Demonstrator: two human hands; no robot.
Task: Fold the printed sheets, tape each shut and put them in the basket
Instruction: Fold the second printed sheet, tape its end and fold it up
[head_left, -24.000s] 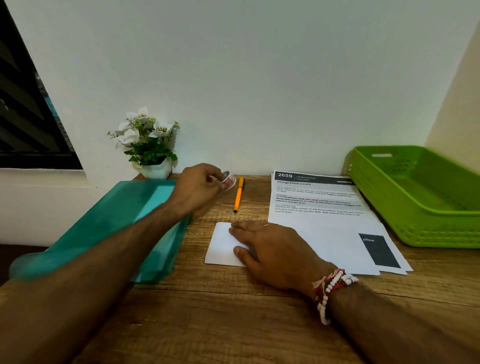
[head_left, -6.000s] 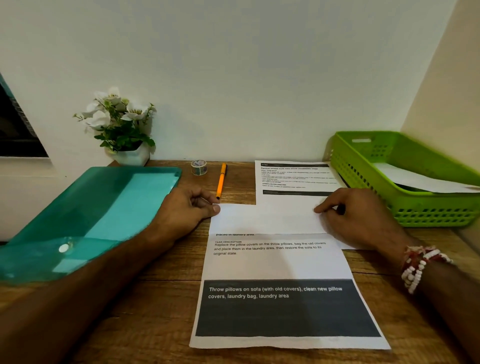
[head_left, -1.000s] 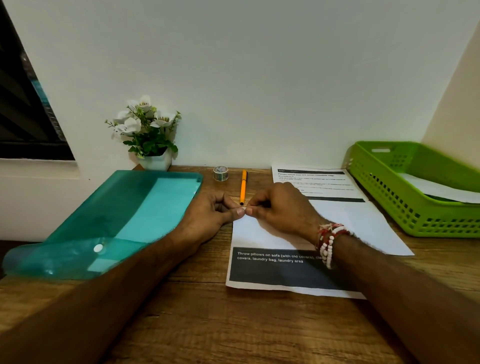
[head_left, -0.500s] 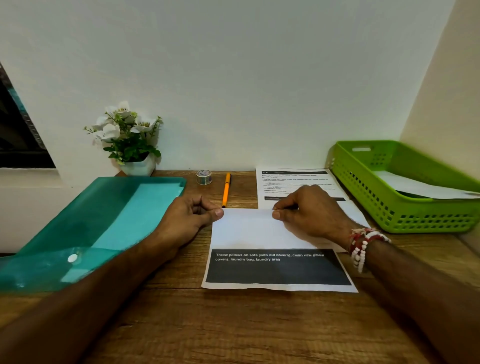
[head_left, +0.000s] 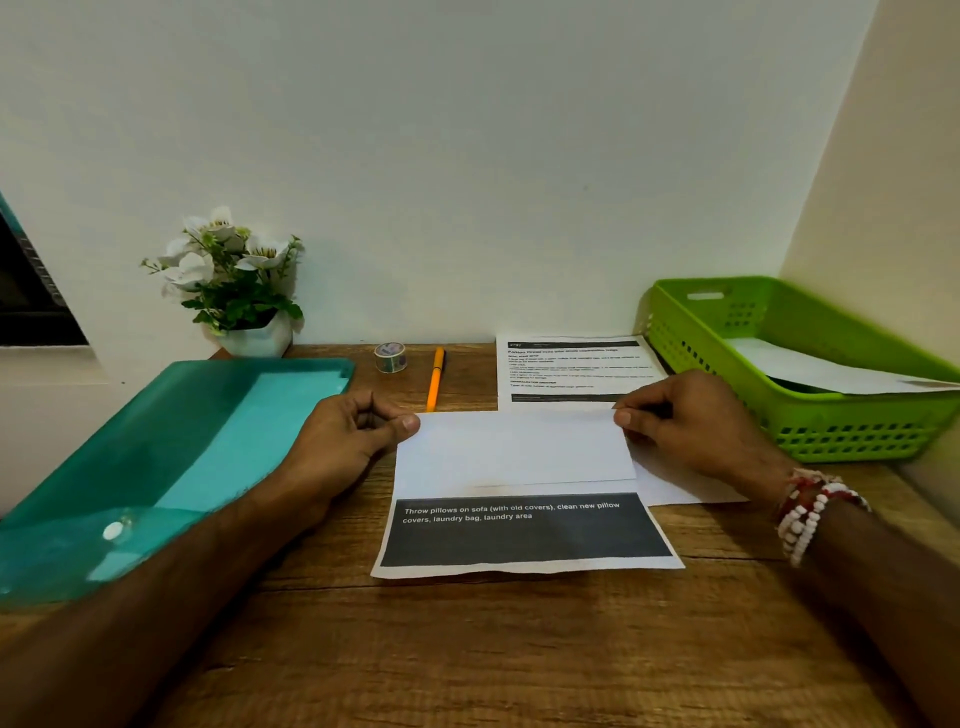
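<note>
The left hand (head_left: 353, 441) pinched the far left corner of the sheet (head_left: 519, 457), thumb on top and fingers curled. The right hand (head_left: 691, 421) pinched the far right corner the same way. Between them the sheet lay flat on the desk (head_left: 467, 649) with its long axis running left to right. Its white flap was folded toward the person, and the flap's free edge stopped just short of the dark printed band. The next fold would probably carry this held far edge nearer again, so both hands would have to draw it back evenly. The tape (head_left: 390, 357) stood beyond the left hand, beside the pen (head_left: 435, 379), so that hand was nearer to it. The stack (head_left: 571, 369) lay just behind the sheet. The basket (head_left: 727, 332), with paper already in it, sat on the right hand's side.
</note>
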